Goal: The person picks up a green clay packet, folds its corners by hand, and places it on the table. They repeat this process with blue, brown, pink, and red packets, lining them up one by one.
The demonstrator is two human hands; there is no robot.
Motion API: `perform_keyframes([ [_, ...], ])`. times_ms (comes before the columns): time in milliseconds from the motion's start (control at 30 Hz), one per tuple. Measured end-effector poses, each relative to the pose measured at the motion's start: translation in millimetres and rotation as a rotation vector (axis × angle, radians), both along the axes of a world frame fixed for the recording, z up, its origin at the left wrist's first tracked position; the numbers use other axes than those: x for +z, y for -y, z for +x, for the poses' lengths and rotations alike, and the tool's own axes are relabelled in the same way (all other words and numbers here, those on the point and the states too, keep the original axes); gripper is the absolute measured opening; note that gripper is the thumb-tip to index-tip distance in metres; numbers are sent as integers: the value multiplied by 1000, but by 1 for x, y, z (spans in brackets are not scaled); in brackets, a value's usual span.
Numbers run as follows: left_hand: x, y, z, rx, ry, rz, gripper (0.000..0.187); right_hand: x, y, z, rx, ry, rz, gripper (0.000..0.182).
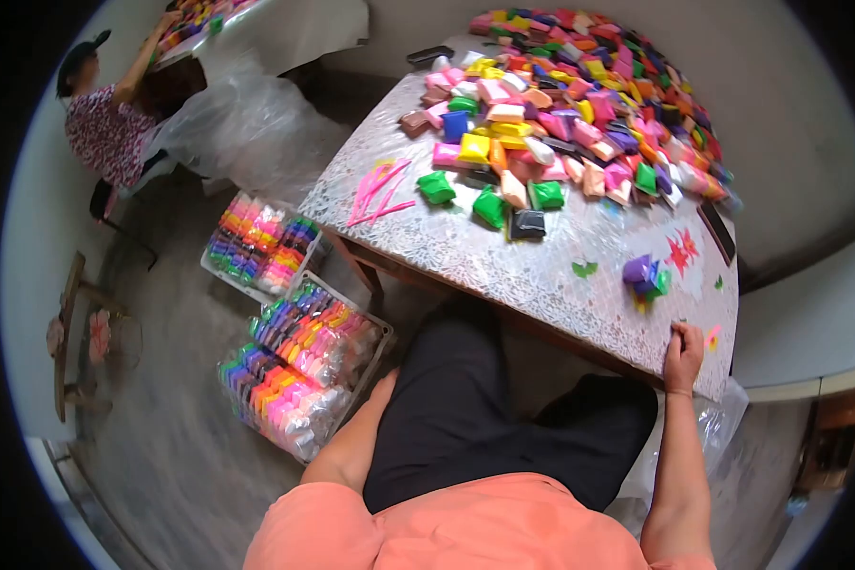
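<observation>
My right hand [684,358] rests at the table's near right edge with its fingers curled together; anything in them is too small to make out. Just beyond it stand a purple packet [639,270] and a green packet [659,283], close together. My left hand [387,384] hangs beside my left thigh, nearest the crates of packets, and its fingers are hidden. A big heap of small colourful packets [579,104] covers the far part of the table. Along its near side lie green packets [489,206] and a black packet [527,224].
A lace-patterned cloth covers the table [427,252]. Pink strips [382,195] lie at its left. White crates [382,344] with bagged rows of packets [299,404] stand on the floor. Another person [109,133] sits at a second table near clear plastic sheeting [247,119].
</observation>
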State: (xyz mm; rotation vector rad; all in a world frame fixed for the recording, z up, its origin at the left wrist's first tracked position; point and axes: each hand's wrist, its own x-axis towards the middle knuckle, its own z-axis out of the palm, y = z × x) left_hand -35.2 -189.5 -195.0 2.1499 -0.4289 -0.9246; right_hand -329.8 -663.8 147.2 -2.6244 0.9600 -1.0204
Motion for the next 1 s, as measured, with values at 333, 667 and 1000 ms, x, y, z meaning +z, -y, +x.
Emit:
perform_keyframes([
  [333,1,-1,14,-67,-20,41,38,3,-5,0,-64,34,9,9],
  [667,25,-30,24,-48,-88,154,30,5,-7,-1,-33,105,-13,9],
  [1000,323,99,16,-16,704,-580,8,6,-8,-5,-40,136,11,8],
])
